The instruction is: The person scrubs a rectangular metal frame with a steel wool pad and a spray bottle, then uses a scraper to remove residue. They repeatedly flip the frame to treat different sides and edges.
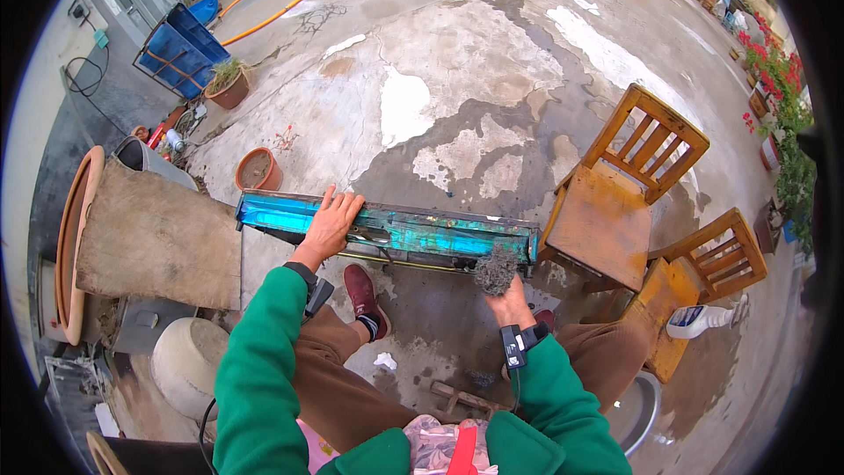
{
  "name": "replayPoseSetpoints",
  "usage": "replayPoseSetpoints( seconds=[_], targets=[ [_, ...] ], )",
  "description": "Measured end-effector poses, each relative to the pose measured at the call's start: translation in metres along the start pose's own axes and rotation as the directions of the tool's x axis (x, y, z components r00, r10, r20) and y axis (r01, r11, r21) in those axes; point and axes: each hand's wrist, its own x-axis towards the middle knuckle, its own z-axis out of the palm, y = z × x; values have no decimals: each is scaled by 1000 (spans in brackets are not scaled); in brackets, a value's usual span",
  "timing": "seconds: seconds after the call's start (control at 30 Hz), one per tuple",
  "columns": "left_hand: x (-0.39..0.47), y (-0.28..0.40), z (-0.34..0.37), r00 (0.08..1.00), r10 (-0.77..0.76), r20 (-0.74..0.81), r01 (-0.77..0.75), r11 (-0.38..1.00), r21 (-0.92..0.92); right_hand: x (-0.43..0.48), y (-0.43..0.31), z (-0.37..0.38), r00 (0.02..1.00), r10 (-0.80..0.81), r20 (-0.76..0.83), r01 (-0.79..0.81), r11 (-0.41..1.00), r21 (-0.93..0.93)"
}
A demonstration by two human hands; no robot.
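Note:
Before me a long, narrow housing (435,237) with a shiny blue face and dark grime lies crosswise above the wet concrete. My left hand (330,224) rests on its upper edge left of the middle, fingers spread, pressing rather than gripping. At the right end, my right hand (511,303) holds a grey steel wool scrubber (496,269) against the lower edge. The scrubber hides most of those fingers. A dark slot with a loose strip shows just right of my left hand.
Two wooden chairs (597,224) stand at right, the nearer bearing a spray bottle (686,323). Below them is a metal basin (649,412). A clay pot (259,169) sits beyond the housing's left end; a board (161,237) and upturned bowl (188,366) are at left.

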Motion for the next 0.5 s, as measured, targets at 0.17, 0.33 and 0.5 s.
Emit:
replayPoseSetpoints(
  seconds=[0.17, 0.33, 0.5],
  targets=[
    [-19, 21, -11, 997, 64, 52, -64, 998, -16, -35, 1, -13, 1000, -18, 10, 17, 1000, 26],
    [-49, 45, -20, 989, 69, 133, -76, 996, 48, -65, 12, -21, 991, 10, -135, -11, 1000, -11],
    [-58, 85, -35, 990, -119, 71, 96, 958, 270, -80, 20, -32, 998, 17, -64, -19, 999, -43]
  ],
)
